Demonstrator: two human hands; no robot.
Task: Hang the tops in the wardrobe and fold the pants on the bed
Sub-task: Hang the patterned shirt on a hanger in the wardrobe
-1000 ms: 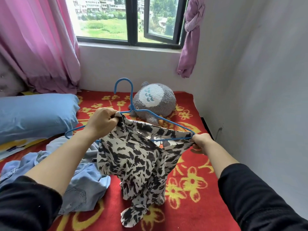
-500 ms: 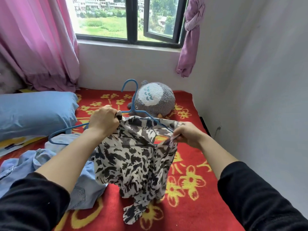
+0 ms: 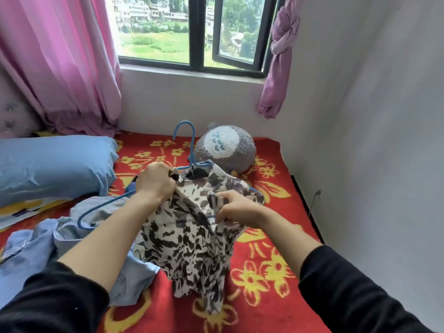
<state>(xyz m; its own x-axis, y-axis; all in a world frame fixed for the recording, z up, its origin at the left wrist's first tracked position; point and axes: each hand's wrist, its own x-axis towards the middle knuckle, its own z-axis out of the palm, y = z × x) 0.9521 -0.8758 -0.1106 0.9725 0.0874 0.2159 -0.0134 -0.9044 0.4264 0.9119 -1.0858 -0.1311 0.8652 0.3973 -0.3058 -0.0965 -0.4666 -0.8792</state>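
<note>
Hanger (image 3: pixel 193 145) and patterned top (image 3: pixel 189 241) sit in front of the plush toy (image 3: pixel 225 147), left hand (image 3: pixel 156 183) gripping the collar, right hand (image 3: pixel 237 209) apparently pinching the cloth; best ease the bare hanger arm into the left shoulder without stretching the neck.

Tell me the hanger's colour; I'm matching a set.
Blue. The hanger shows clearest in the head view, its hook above the patterned top.

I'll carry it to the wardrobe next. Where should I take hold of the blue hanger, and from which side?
Take the blue hanger by the bare stem just under its hook, coming from above. The stem stands upright, clear of the patterned top, and a grip there should leave the hook free for hanging.
</note>
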